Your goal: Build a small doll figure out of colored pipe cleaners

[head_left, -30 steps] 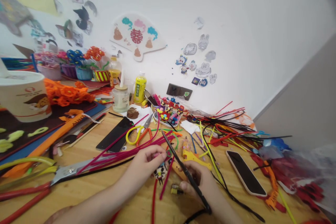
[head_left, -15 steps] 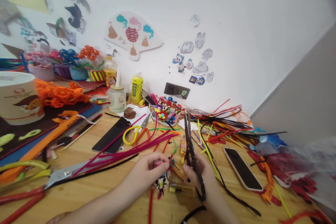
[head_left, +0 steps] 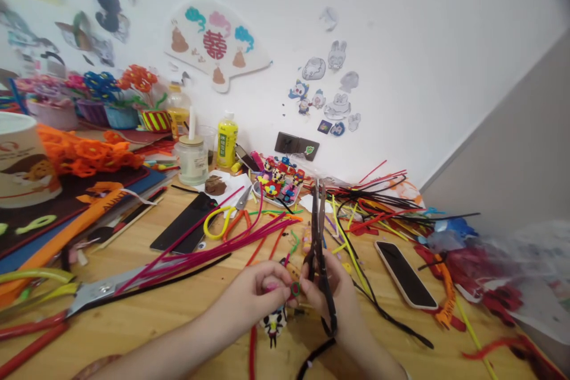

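Note:
Pinched in my left hand [head_left: 260,288] is a small fuzzy pipe-cleaner figure [head_left: 273,322], its white and black part hanging below the fingers. A small green and red loop [head_left: 295,290] sticks out of it at my left fingertips. My right hand [head_left: 338,288] is closed around dark scissors [head_left: 317,228], blades pointing up and away. The thumb and finger of that hand meet the little loop, close to my left fingertips. A black pipe cleaner [head_left: 312,359] lies on the table below my right hand.
Large scissors [head_left: 104,290] lie at left beside magenta pipe cleaners [head_left: 214,241]. Yellow-handled scissors [head_left: 218,221], a dark phone [head_left: 184,222] and a white-edged phone [head_left: 406,276] rest on the wooden table. Behind stand a dish of small figures [head_left: 280,178], a yellow bottle [head_left: 227,139] and a candle jar [head_left: 191,160].
My right hand has come in toward my left with the scissors, its fingertips now at the green loop. The whole view has shifted slightly.

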Demonstrator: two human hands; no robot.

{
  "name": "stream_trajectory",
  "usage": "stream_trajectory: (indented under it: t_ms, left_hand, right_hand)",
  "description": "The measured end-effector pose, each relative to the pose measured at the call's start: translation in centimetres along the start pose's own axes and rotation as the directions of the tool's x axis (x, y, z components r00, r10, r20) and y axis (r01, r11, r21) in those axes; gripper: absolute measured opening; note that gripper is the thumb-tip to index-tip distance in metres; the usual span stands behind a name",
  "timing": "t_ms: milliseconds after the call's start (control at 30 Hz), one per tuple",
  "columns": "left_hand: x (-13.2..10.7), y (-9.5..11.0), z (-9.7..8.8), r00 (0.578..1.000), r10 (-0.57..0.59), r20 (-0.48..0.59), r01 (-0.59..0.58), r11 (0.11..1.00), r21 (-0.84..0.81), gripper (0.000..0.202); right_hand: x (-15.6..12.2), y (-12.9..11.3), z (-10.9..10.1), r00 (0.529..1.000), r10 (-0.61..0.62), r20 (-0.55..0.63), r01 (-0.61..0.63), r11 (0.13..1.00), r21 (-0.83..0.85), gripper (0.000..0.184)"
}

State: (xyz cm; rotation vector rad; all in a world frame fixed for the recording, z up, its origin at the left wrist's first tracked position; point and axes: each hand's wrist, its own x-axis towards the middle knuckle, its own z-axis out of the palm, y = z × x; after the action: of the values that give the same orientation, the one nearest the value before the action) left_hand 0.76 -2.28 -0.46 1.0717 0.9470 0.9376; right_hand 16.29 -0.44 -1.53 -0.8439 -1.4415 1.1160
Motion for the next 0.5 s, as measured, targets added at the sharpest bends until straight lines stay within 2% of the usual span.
stream_trajectory:
  t_ms: [167, 300, 400, 500]
  left_hand:
    - [0.1, 0.0, 0.0, 0.999, -0.001, -0.034, 0.002, 1.000, 0.020, 0.026]
    - [0.1, -0.2, -0.2, 1.000, -0.005, -0.021, 0.005, 1.000, 0.011, 0.024]
    - [0.1, -0.3, -0.3, 1.000, -0.001, 0.004, 0.001, 1.000, -0.018, 0.022]
    - [-0.2, 0.2, -0.2, 1.000, -0.004, 0.000, 0.004, 0.999, -0.050, 0.020]
  right_hand:
    - [-0.5, 0.9, -0.2, 1.000, -0.002, 0.009, 0.002, 1.000, -0.018, 0.039]
    - [-0.6, 1.1, -0.3, 0.997, -0.071, -0.006, 0.071, 0.995, -0.074, 0.041]
    - [-0.7, 0.6, -0.7, 0.994, -0.107, 0.033, 0.111, 0.979, -0.171, 0.043]
    - [-0.8, -0.1, -1.2, 0.983, -0.155, 0.103, 0.181, 0.927, -0.328, 0.047]
